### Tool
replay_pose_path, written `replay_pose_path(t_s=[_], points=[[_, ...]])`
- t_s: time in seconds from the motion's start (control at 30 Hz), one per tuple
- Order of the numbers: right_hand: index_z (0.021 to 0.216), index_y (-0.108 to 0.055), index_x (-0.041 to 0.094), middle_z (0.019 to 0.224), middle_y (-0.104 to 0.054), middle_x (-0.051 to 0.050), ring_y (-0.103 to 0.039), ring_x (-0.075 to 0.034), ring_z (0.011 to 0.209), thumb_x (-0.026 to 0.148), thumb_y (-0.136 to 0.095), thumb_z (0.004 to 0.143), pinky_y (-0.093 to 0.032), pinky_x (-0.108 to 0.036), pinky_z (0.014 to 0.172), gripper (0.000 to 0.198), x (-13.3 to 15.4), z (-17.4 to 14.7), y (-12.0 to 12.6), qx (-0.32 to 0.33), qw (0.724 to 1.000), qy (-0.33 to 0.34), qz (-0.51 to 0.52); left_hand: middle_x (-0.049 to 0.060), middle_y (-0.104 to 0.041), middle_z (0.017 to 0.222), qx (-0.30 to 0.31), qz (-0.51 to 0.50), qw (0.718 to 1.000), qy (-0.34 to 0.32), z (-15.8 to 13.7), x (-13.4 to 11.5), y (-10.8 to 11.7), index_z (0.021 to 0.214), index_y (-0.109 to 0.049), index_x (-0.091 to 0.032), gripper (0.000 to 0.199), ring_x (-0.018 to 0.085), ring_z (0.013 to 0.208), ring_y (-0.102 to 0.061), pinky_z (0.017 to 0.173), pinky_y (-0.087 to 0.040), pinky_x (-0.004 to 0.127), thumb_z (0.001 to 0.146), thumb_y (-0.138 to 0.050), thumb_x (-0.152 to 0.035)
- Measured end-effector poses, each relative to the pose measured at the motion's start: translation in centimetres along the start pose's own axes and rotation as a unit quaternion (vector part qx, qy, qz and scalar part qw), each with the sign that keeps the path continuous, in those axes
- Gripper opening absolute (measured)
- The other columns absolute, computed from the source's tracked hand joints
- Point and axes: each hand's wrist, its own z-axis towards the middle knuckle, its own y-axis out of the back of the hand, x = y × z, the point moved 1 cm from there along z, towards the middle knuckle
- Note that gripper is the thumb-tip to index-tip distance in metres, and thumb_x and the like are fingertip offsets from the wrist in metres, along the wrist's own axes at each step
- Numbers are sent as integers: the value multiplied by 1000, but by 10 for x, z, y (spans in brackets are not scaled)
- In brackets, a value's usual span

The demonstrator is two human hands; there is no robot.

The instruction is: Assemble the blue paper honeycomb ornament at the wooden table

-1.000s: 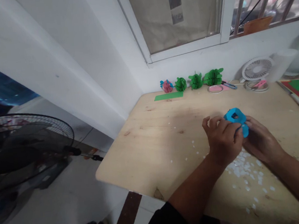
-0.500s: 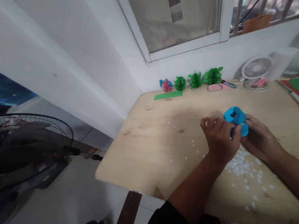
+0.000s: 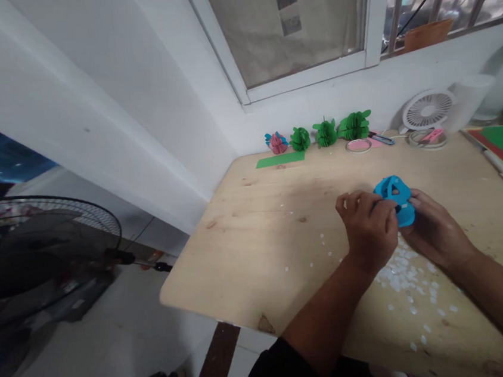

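Already, four paper figures (image 3: 325,134) look finished, upper centre, while left hand (image 3: 367,224) and right hand (image 3: 442,231) grip looped blue paper (image 3: 407,216), apparently incomplete, centre right.

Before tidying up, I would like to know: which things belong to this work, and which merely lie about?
In work: blue paper piece, held by left hand and right hand.
Seemingly lying about: white scraps, green strip, green paper figures, small fan.

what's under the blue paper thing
The left hand and right hand hold the blue paper shape above the table; small white pieces show below it. Anything behind the hands is hidden.
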Motion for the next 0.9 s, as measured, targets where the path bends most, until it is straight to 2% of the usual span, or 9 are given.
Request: replay_pose_path(t_s=[0.2, 0.47, 0.63, 0.73, 0.9], points=[[95, -80, 31, 101, -78, -1, -68, -21, 86, 50, -89, 74, -58, -32, 81, 29, 1, 3, 4, -6, 1000, -1, 9, 3, -75, 94, 25, 14, 999, 19, -2, 2, -3, 93, -72, -26, 4, 26, 102, -65, 101, -43, 45, 91, -76, -27], [91, -79, 31, 93, -77, 0, -68, -20, 83, 48, -90, 72, -58, -32, 80, 28, 3, 3, 3, -13, 999, -8, 31, 3, -76, 98, 20, 16, 999, 27, -5, 7, -8, 100, -76, -27, 21, 26, 102, -65, 100, -44, 44, 84, -88, -33], [91, -79, 32, 96, -78, -2, -70, -23, 83, 48, -85, 76, -60, -34, 77, 22, 4, 2, 0, -24, 1000, 14, -3, 3, -75, 102, 19, 3, 999, 45, -6, 10, -9, 106, -78, -27, 34, 25, 102, -66, 100, -46, 43, 77, -95, -31], [92, -80, 33, 96, -79, -1, -71, -21, 82, 46, -85, 78, -58, -32, 78, 20, 4, 1, -1, -21, 1000, 8, 20, 3, -76, 104, 21, 10, 998, 51, -5, 11, -9, 106, -79, -27, 37, 25, 103, -66, 100, -47, 42, 74, -97, -33], [91, -81, 33, 93, -80, 1, -70, -18, 83, 43, -88, 77, -57, -27, 78, 18, 4, 1, -2, -16, 998, 7, 53, 4, -75, 106, -15, -17, 999, 33, -4, 11, -8, 105, -79, -24, 40, 24, 103, -66, 99, -48, 41, 72, -99, -32]])
